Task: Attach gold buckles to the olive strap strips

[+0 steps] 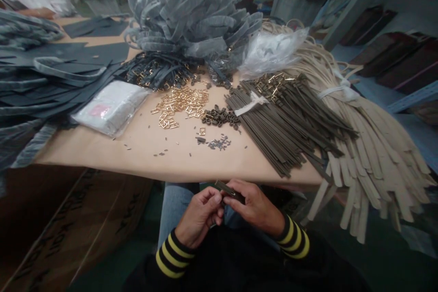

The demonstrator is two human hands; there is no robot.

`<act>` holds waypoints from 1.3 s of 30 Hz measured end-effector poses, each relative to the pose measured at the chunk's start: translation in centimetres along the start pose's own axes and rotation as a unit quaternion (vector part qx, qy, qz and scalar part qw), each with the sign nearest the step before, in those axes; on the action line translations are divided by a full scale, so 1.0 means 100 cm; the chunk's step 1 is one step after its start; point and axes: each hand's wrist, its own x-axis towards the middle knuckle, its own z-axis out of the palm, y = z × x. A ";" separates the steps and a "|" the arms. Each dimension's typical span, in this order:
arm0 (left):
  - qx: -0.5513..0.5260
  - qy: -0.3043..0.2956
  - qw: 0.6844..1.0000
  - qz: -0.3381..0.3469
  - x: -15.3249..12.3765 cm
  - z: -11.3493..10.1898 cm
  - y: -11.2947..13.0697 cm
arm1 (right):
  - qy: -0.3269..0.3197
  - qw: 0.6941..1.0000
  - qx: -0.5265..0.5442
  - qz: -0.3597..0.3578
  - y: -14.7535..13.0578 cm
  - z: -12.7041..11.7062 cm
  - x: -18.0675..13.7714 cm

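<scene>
We find the strap (224,187) between the two hands, clamped by the thumb and fingers of the right hand (257,203). The left hand (201,214) curls its fingers just beside it; we cannot tell whether they grip it. We judge the strap light, bendable and hardly fragile, best held by its flat faces. Loose buckles (186,99) lie beyond both hands.

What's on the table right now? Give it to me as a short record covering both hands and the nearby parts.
right hand: holding a dark olive strap
left hand: fingertips drawn together at the strap; own grip unclear
table, middle: gold buckles, dark loops, small gray pieces
table, right: tied olive bundle; beige straps overhanging the edge
table, left: white packet in clear plastic
</scene>
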 end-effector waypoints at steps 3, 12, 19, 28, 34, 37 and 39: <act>0.014 0.011 1.000 0.010 -0.004 -0.001 -0.005 | -0.013 0.999 -0.034 0.018 0.000 0.002 -0.002; -0.004 0.030 0.999 0.019 -0.005 0.000 -0.005 | 0.046 0.987 -0.143 -0.061 0.002 0.016 -0.008; -0.081 0.060 0.995 -0.010 -0.005 -0.003 -0.005 | 0.013 0.990 -0.140 -0.002 -0.001 0.013 -0.011; -0.114 0.077 0.990 0.025 -0.002 -0.003 0.001 | -0.102 0.983 0.058 0.141 0.000 -0.003 -0.020; -0.095 0.086 0.990 0.058 -0.002 0.001 0.003 | -0.108 0.973 0.124 0.163 0.007 0.001 -0.019; -0.057 0.087 0.990 0.092 -0.002 0.000 0.003 | -0.116 0.966 0.163 0.163 0.009 0.000 -0.020; -0.044 0.087 0.990 0.103 -0.002 0.000 0.002 | -0.122 0.960 0.192 0.163 0.011 -0.002 -0.020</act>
